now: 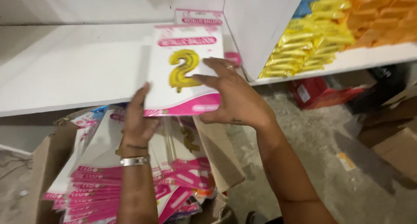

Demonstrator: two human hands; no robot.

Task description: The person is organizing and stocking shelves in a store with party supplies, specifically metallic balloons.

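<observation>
A wide white shelf (pixel 74 63) fills the upper left, bare across most of its top. A white upright divider (pixel 256 24) closes its right end, and beyond that a second shelf board (pixel 369 56) carries heaps of flat foil packs, yellow ones (pixel 304 46) nearest the divider and orange ones (pixel 382 19) farther right, with a bit of blue at the top. Under that board lies a rough grey concrete floor (pixel 312 137), with red packets (pixel 321 93) pushed back beneath the board and brown cardboard boxes (pixel 391 132) at the right edge.

Below the white shelf stands an open cardboard box (pixel 217 150), crammed with flat white and pink balloon packs (pixel 100 185) stacked on edge and fanned out.

Above the box, at the front edge of the shelf, both hands hold up a small stack of balloon packs (pixel 184 72), white with pink bands at top and bottom; the front one shows a gold foil balloon shaped like the number two. Another pack of the same sort peeks out just behind the top of the stack.

The right hand (pixel 234 96) presses on the stack's right side, fingers spread flat over the front, a ring on one finger. The left hand (pixel 137 119) grips the lower left edge from behind, fingers pointing up along it; a silver bracelet (pixel 134 161) sits on that wrist.
</observation>
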